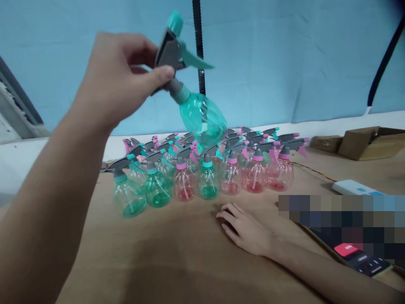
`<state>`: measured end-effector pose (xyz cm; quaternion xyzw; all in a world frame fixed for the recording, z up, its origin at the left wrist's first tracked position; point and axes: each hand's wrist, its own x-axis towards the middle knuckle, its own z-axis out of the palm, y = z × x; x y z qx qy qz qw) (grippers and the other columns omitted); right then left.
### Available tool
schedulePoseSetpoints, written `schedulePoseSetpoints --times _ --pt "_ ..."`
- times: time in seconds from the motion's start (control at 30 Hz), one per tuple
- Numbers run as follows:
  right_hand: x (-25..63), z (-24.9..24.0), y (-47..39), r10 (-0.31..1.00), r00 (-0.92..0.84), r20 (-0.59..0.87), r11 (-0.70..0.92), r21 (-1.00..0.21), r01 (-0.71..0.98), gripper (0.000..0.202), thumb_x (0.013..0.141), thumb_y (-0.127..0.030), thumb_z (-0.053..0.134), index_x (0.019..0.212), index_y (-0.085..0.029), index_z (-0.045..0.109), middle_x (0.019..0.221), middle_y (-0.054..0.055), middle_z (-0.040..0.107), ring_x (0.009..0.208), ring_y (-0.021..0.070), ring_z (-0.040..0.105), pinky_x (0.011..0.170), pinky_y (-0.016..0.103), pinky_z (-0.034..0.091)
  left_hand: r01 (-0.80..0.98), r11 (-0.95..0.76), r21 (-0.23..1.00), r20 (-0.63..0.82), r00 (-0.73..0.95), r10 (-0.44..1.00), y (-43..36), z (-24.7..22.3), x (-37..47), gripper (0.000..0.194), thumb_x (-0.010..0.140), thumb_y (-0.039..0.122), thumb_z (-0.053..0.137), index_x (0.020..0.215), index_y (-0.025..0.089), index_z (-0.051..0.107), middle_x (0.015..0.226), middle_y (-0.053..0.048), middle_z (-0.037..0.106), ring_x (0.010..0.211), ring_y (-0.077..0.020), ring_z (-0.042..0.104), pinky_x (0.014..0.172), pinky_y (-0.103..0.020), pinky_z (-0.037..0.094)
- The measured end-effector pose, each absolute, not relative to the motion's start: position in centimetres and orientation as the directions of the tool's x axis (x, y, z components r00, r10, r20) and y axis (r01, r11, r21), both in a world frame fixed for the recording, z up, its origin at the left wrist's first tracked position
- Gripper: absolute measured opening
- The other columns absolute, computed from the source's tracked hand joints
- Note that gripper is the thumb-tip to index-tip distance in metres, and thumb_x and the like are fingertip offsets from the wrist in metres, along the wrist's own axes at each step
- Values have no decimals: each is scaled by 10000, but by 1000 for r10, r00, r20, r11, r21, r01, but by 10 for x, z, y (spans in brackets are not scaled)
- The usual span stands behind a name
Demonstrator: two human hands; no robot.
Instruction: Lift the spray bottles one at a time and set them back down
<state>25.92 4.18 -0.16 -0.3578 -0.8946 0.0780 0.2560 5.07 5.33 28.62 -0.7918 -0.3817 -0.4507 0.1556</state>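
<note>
My left hand [126,76] grips a teal spray bottle [204,118] by its grey spray head, up in front of the blue wall covering. The bottle hangs tilted, its base toward the lower right and its teal nozzle pointing up. Below it, several green and pink spray bottles stand in rows; a green one [158,190] and a pink one [255,177] are in the front row. My right hand [245,228] rests on the table in front of these bottles, fingers loosely curled and apart, holding nothing.
An open cardboard box [363,145] sits at the back right of the wooden table [152,257]. Nearer are a white device [354,186] with a thin wire close by and a phone [363,257], partly hidden by pixelation. A blue covering [268,63] hangs behind.
</note>
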Motion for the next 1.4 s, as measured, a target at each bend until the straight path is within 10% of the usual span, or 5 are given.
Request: schedulePoseSetpoints --times 0.33,0.77,1.13,1.4 --pt "258 -4 44 771 -528 355 626 -269 732 250 859 -183 435 1067 -103 548 1061 147 509 1025 269 467 903 450 422 765 -569 302 439 419 795 49 181 53 187 787 336 536 763 166 610 623 10 574 569 -120 509 539 -246 374" --pt "259 -4 44 771 -539 339 627 -261 734 249 843 -151 430 1058 -86 536 1049 146 506 1008 269 465 887 446 429 599 -570 562 393 413 821 71 157 52 153 752 311 593 717 166 557 662 19 520 628 -117 477 618 -248 373" --pt "261 -4 44 787 -528 319 610 -280 741 298 887 -270 430 1127 -109 504 1071 139 504 1028 270 468 894 458 420 -197 -341 919 364 89 927 95 92 70 319 560 263 756 802 196 560 717 26 561 592 -97 514 574 -231 402" --pt "261 -4 44 764 -554 331 639 -270 720 288 847 -160 416 1109 -100 518 1085 144 503 1028 264 459 926 441 398 -268 -154 951 214 213 953 84 91 83 94 549 176 646 634 160 609 663 -13 605 585 -128 532 608 -281 438"
